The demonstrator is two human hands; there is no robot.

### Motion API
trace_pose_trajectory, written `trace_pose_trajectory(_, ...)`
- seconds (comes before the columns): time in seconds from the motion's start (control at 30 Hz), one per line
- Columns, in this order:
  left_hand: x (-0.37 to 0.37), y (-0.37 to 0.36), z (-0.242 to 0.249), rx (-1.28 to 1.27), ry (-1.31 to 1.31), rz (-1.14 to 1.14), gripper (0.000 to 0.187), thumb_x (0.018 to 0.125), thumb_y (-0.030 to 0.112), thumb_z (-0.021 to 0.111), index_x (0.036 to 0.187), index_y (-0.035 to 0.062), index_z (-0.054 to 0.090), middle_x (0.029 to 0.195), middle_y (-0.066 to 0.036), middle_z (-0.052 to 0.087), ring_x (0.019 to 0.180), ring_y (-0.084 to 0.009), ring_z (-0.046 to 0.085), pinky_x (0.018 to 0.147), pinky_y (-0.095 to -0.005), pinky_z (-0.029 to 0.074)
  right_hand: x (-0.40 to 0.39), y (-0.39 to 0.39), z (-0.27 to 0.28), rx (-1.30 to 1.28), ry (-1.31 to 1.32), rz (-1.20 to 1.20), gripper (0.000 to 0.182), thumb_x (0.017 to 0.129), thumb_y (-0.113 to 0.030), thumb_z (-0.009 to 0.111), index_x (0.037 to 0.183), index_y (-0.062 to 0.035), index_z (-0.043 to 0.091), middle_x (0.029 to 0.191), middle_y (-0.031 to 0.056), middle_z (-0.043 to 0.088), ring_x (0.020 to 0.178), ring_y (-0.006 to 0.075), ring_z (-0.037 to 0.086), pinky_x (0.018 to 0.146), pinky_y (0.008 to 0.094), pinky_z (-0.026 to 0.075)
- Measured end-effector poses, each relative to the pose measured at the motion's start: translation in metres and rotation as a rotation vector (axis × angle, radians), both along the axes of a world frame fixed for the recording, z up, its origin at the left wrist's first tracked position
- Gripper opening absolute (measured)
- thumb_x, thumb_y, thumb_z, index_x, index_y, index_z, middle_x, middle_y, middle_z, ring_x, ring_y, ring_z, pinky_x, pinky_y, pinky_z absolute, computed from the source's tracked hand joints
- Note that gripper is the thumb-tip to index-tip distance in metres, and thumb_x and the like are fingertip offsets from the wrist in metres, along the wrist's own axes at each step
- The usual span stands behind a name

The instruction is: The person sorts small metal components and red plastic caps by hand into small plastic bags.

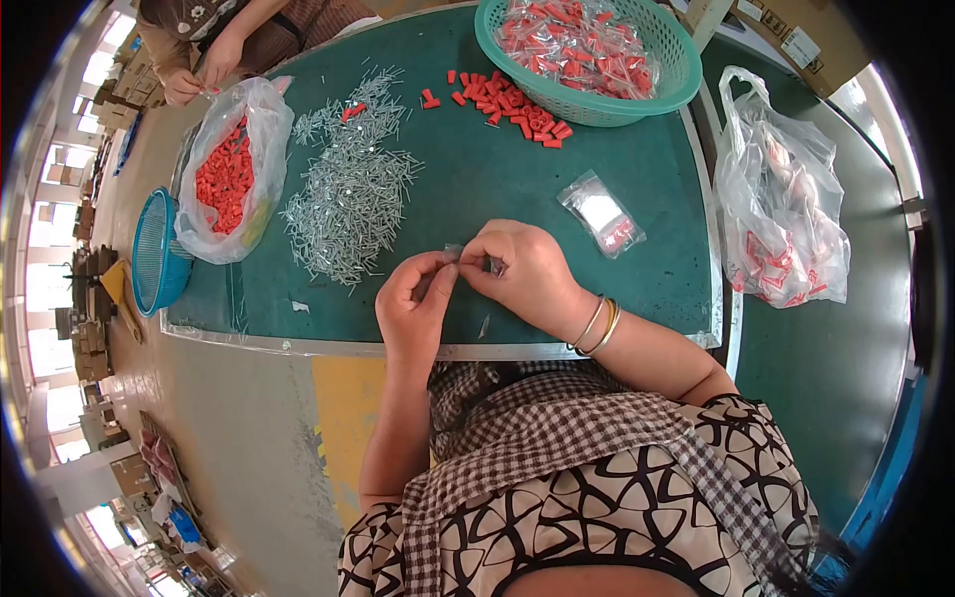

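Table (pixel 557 199), green top. Basket (pixel 676 80) of packets at 1 o'clock. Pile of nails (pixel 348 199) at 10 o'clock. Left hand (pixel 416 303) and right hand (pixel 522 274), both pinched on a small clear bag (pixel 455 252), at centre. Sealed packet (pixel 602 214) at 2 o'clock of the hands.

Two hands pinch a small clear bag over a green table.

The left hand (pixel 416 298) and right hand (pixel 527 271) meet at the table's near edge, fingers closed on the clear bag (pixel 468 257) between them. A filled packet (pixel 602 214) lies just beyond the right hand. Farther off sit a nail pile (pixel 350 189), loose red plugs (pixel 507 104), a green basket (pixel 676 70) of packets, and a bag of plugs (pixel 231 169). A co-worker's hands (pixel 199 75) work at the far corner of the table (pixel 477 169).
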State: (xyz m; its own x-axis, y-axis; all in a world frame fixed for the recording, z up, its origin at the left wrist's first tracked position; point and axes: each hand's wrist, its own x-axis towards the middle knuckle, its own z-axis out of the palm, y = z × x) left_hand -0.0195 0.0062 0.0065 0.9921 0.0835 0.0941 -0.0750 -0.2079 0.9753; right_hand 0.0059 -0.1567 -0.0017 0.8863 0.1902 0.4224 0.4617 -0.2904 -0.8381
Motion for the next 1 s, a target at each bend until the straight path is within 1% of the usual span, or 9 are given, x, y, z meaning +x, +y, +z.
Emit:
trace_pose_trajectory(0.17,0.001,-0.001,0.0,0.195,-0.038,0.044,0.006,0.086,-0.004,0.066,0.092,-0.003,0.066,0.092,-0.007,0.07,0.079,-0.0117,0.065,0.069,-0.024,0.052,0.0,0.002,-0.004,-0.051,-0.106,-0.016,0.014,0.07,-0.001,0.076,0.078,-0.0043,0.064,0.075,0.0078,0.062,0.06,0.0253,0.06,0.052,0.0338,0.048)
trace_pose_trajectory(0.27,0.006,-0.002,-0.006,0.49,-0.316,0.067,0.009,0.079,-0.006,0.068,0.086,-0.002,0.064,0.089,-0.011,0.068,0.076,-0.0223,0.067,0.066,-0.0297,0.053,-0.002,0.001,0.002,-0.052,-0.058,-0.037,0.013,0.071,-0.005,0.074,0.075,-0.0045,0.062,0.075,0.0089,0.061,0.061,0.0276,0.061,0.053,0.0364,0.049)
trace_pose_trajectory(0.37,0.007,-0.005,-0.008,0.666,-0.416,0.081,0.012,0.073,-0.006,0.069,0.081,-0.001,0.062,0.089,-0.013,0.067,0.078,-0.0299,0.066,0.068,-0.0346,0.053,-0.002,0.002,0.001,-0.143,-0.1,-0.092,0.014,0.072,-0.007,0.073,0.073,-0.0047,0.059,0.076,0.0088,0.06,0.062,0.0285,0.062,0.053,0.0377,0.049)
trace_pose_trajectory(0.47,0.009,-0.008,-0.006,0.68,-0.446,0.092,0.009,0.076,-0.006,0.067,0.083,-0.0023,0.063,0.096,-0.01,0.069,0.084,-0.0222,0.066,0.072,-0.0322,0.052,-0.002,-0.001,0.0,-0.225,-0.125,-0.122,0.015,0.072,-0.008,0.072,0.081,-0.0057,0.061,0.086,0.0083,0.062,0.063,0.0285,0.063,0.054,0.0374,0.05)
trace_pose_trajectory(0.5,0.011,-0.007,-0.005,0.617,-0.391,0.087,0.01,0.075,-0.005,0.068,0.083,-0.0016,0.063,0.098,-0.011,0.068,0.087,-0.0241,0.066,0.074,-0.0331,0.052,-0.001,-0.003,0.001,-0.243,-0.122,-0.123,0.016,0.072,-0.008,0.072,0.085,-0.0062,0.062,0.09,0.0083,0.063,0.064,0.0285,0.063,0.054,0.0373,0.051)
trace_pose_trajectory(0.57,0.013,0.0,-0.002,0.495,-0.279,0.078,0.012,0.073,-0.004,0.069,0.082,-0.0003,0.062,0.102,-0.013,0.066,0.093,-0.028,0.065,0.078,-0.0347,0.051,0.0,-0.005,0.011,-0.191,-0.107,-0.006,0.029,0.071,-0.008,0.074,0.098,-0.0078,0.063,0.101,0.0083,0.063,0.069,0.0285,0.065,0.058,0.0371,0.053)
trace_pose_trajectory(0.7,0.013,0.013,0.007,0.305,-0.09,-0.021,0.006,0.076,-0.003,0.067,0.081,-0.0007,0.063,0.109,-0.011,0.066,0.099,-0.0247,0.064,0.082,-0.0331,0.05,0.003,-0.008,0.019,-0.199,-0.138,0.21,0.054,0.068,-0.011,0.079,0.119,-0.0116,0.061,0.12,0.0076,0.061,0.08,0.0283,0.067,0.067,0.0375,0.055)
trace_pose_trajectory(0.9,0.012,0.028,0.011,0.184,0.032,-0.188,0.004,0.077,0.001,0.065,0.08,-0.0005,0.064,0.112,-0.009,0.065,0.101,-0.0205,0.063,0.085,-0.0313,0.048,0.007,-0.004,0.002,-0.117,-0.252,0.244,0.06,0.061,-0.012,0.085,0.117,-0.0114,0.065,0.112,0.0075,0.067,0.075,0.0261,0.067,0.064,0.0342,0.055)
trace_pose_trajectory(1.0,0.012,0.033,0.008,0.186,0.061,-0.197,0.004,0.076,0.002,0.065,0.08,-0.0005,0.065,0.112,-0.008,0.065,0.102,-0.019,0.063,0.086,-0.0305,0.047,0.004,-0.004,0.006,-0.092,-0.102,0.315,0.058,0.06,-0.014,0.086,0.114,-0.01,0.065,0.107,0.0075,0.069,0.071,0.0254,0.066,0.062,0.0331,0.054)
